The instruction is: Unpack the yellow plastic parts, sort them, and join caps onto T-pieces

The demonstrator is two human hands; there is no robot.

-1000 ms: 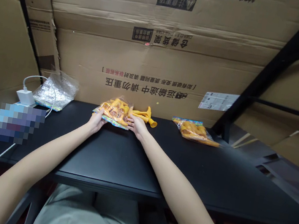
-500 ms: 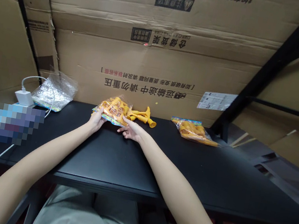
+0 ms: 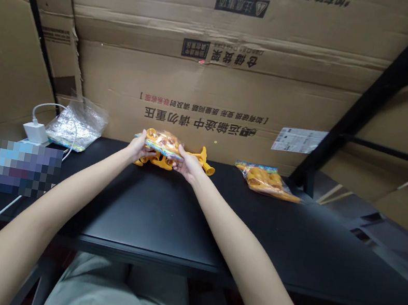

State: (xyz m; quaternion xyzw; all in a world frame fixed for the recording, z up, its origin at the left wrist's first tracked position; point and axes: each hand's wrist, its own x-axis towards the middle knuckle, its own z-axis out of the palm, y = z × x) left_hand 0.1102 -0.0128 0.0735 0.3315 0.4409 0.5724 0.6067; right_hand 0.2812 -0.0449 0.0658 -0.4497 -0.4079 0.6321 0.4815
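**Filled bag (image 3: 162, 140) gripped near the back edge of the tabletop (image 3: 153, 217)**

Cardboard sheet (image 3: 215, 89), largest thing here, stands along the back edge; its printing reads upside down. Black tabletop runs the full width before it.

Second bag (image 3: 266, 179) lies near the back right corner, yellow-orange pieces inside, bright header strip toward the back edge. Crumpled clear bag (image 3: 78, 122) near the back left corner, colored strip along its lower side.

Filled bag: midway along the back edge, same kind of pieces, header strip facing the near edge, above loose yellow pieces (image 3: 163, 162). Whether it touches them, cannot tell. More loose pieces show past the right hand.

Left hand (image 3: 137, 147): partly curled, thumb over the bag's left end, fingers below. Right hand (image 3: 188, 165): likewise part-closed on the right end, thumb on top, fingers bent under.

Smallest: white charger (image 3: 35, 132), by the left edge, cable attached.
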